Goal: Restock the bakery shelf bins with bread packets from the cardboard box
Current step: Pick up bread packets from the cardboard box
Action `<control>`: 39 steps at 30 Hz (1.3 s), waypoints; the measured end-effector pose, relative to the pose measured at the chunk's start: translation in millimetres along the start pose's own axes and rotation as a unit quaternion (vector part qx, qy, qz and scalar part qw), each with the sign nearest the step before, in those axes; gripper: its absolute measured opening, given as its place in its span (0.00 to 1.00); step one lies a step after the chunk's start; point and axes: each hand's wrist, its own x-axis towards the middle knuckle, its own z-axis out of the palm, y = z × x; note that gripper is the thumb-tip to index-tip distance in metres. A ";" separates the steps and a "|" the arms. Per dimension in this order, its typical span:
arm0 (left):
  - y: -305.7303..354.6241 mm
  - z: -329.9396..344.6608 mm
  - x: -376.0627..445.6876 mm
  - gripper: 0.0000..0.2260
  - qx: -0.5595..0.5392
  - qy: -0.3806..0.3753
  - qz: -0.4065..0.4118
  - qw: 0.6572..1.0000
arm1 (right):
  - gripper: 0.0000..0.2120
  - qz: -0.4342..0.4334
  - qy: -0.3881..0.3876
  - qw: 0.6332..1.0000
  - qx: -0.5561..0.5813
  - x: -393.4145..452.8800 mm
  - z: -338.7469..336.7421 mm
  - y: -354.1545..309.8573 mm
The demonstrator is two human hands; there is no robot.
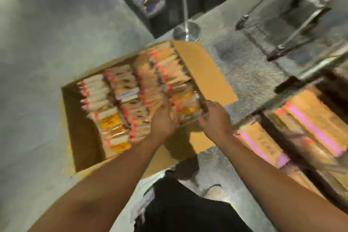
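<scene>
Frame motion-blurred. Box open on the floor, packed with rows of bread packets standing on edge; the near left part shows bare cardboard. Both hands reach into the right end of the box. Left hand and right hand flank 1 packet, fingers curled at its sides; firm grip or only touching, cannot tell through blur. Shelf bins at right hold more packets.
</scene>
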 end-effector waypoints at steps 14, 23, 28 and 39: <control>-248.7 -99.7 106.8 0.17 -0.009 0.049 -0.159 0.986 | 0.25 -0.060 -0.158 0.986 -0.006 153.8 202.3 -193.8; -274.4 -99.4 201.4 0.18 0.101 0.101 -0.006 0.990 | 0.32 -0.041 -0.160 0.986 -0.018 224.1 263.8 -197.3; -275.9 -91.4 225.2 0.17 0.165 0.042 0.000 0.985 | 0.33 -0.033 -0.151 0.988 0.022 225.8 289.6 -190.4; -270.9 -94.9 216.0 0.12 0.153 0.051 0.010 0.987 | 0.15 -0.060 -0.118 0.990 0.057 192.3 275.8 -194.1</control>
